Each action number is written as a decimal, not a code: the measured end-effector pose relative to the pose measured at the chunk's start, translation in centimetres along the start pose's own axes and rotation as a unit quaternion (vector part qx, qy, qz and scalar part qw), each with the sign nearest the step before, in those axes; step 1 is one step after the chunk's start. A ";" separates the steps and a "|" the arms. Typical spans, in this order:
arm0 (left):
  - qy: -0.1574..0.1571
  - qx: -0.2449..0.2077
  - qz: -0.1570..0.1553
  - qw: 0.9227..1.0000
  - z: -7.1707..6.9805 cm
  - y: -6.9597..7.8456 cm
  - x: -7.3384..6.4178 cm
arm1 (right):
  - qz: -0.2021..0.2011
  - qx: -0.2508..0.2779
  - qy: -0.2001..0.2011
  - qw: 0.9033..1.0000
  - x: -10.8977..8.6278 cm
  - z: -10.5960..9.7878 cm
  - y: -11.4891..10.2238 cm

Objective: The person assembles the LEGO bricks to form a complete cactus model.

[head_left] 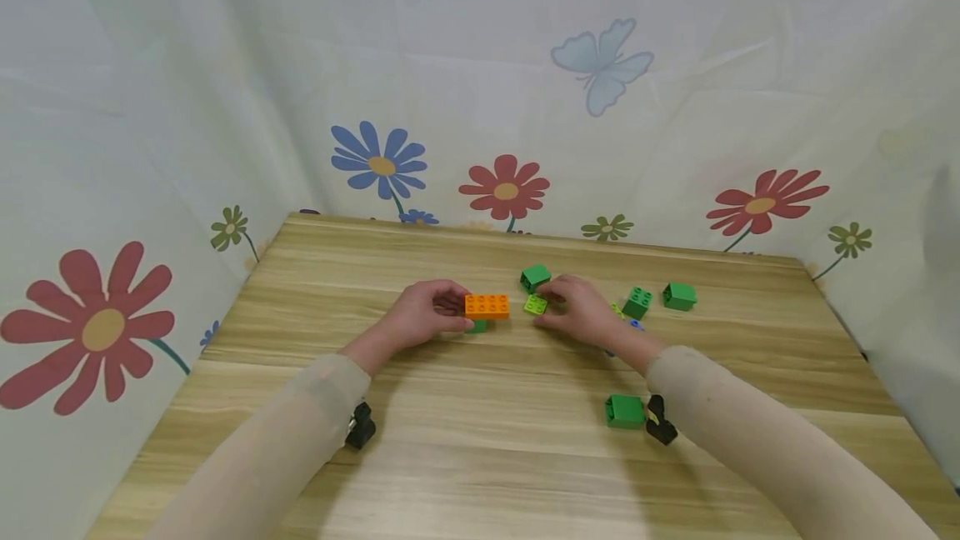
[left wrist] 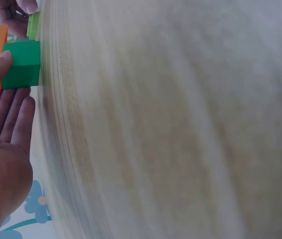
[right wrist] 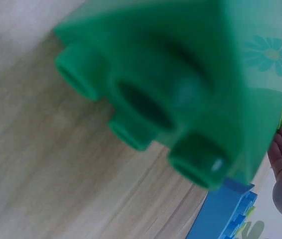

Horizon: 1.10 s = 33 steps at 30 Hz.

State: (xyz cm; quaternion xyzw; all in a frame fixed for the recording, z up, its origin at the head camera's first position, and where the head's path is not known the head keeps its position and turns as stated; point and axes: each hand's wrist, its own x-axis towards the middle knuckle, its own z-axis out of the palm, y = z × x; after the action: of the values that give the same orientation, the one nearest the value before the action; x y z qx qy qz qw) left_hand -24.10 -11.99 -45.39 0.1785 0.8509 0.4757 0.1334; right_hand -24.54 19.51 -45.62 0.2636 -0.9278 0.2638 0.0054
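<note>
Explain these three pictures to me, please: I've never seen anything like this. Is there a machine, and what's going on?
No machine handles anything here: these are a person's bare left hand and right hand. The wide picture comes from a camera on the person's head; the two close, tilted ones come from cameras on each wrist. On the wooden table lie loose green bricks and a blue brick, mostly hidden in the head view. The left hand's grip is on an orange brick with a green block beneath it; the right hand pinches a small lime brick.
</note>
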 end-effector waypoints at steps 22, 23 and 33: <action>0.001 0.008 0.001 1.000 0.0 -0.2 0.1 | -0.005 0.043 0.000 0.999 -0.3 -0.9 -0.5; 0.001 0.007 0.002 1.000 0.0 -0.2 0.1 | -0.007 0.047 0.003 0.999 -0.3 -1.0 -0.7; -0.001 0.004 0.006 1.000 0.0 -0.4 0.2 | -0.039 0.064 0.016 0.997 0.3 -3.0 -2.7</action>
State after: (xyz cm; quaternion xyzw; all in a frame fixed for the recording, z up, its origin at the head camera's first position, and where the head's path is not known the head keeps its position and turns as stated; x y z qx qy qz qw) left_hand -24.32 -12.11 -45.81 0.1846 0.8514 0.4731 0.1313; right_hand -23.84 18.88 -41.65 0.2955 -0.8978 0.3261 0.0140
